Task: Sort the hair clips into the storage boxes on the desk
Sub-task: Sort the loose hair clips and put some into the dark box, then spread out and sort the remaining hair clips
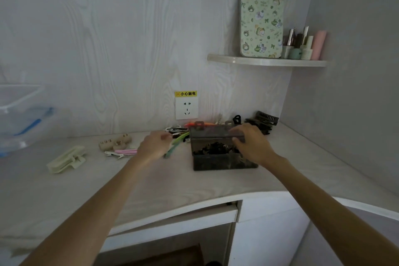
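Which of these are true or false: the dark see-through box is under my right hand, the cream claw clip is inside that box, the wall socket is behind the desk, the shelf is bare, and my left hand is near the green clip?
1. The right hand rests on the dark translucent plastic storage box. True.
2. The large cream claw clip lies inside that box. False: it lies on the pale wood-grain desk, far left of the box.
3. A white wall socket sits behind the desk. True.
4. The corner shelf is bare. False: it holds a green patterned case and bottles.
5. The left hand is beside a long green clip. True.
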